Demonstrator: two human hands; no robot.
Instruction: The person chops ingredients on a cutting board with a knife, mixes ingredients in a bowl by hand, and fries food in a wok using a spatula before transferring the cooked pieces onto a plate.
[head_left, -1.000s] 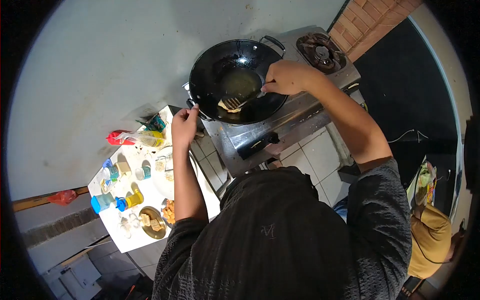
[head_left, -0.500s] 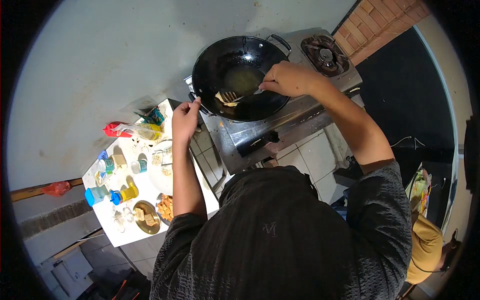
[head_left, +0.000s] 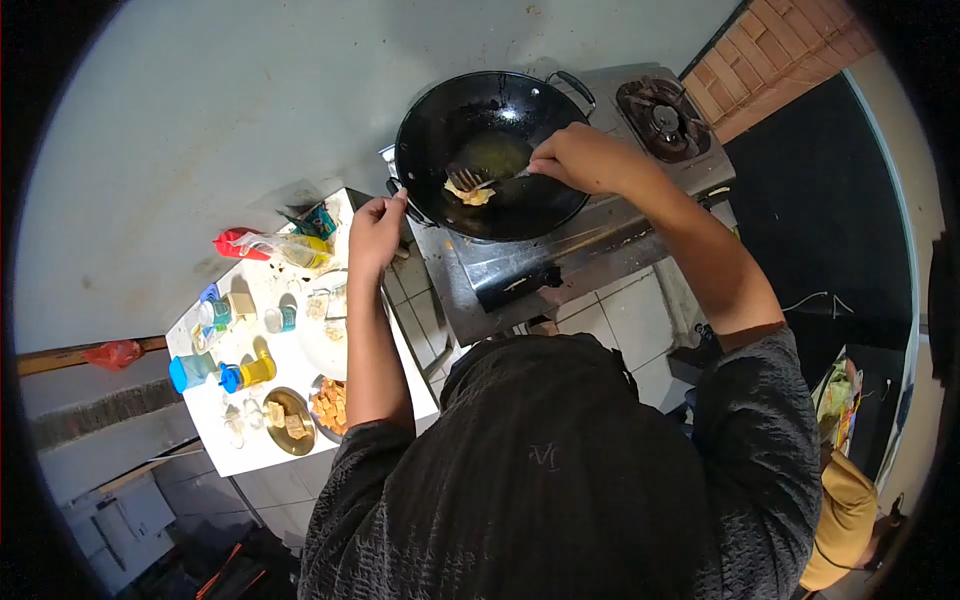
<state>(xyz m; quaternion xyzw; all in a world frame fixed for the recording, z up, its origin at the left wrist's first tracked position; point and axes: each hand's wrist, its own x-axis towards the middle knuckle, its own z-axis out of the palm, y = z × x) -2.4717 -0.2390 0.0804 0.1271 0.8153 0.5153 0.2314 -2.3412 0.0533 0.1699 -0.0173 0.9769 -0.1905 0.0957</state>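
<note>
A black wok [head_left: 430,130] stands on the metal stove, with a pool of oil in its bottom. My left hand [head_left: 376,232] is closed on the wok's near left handle. Over the wok, my right hand [head_left: 578,158] grips the handle end of a fork [head_left: 482,184]. The fork's tines touch a pale yellowish piece of food [head_left: 470,196] lying on the wok's near left slope. I cannot tell whether the tines pierce it or only press on it.
Right of the wok is a bare gas burner [head_left: 662,120]. On the left, a white table [head_left: 215,440] carries a bowl of orange-brown pieces [head_left: 329,404], a metal plate with pale food [head_left: 288,422], a yellow bottle [head_left: 258,372] and jars. A person in yellow [head_left: 846,515] is at lower right.
The fork's tines have shifted slightly and tilted, and the food piece now lies more below them, a little further from the wok's left edge. The whole view has moved slightly.
</note>
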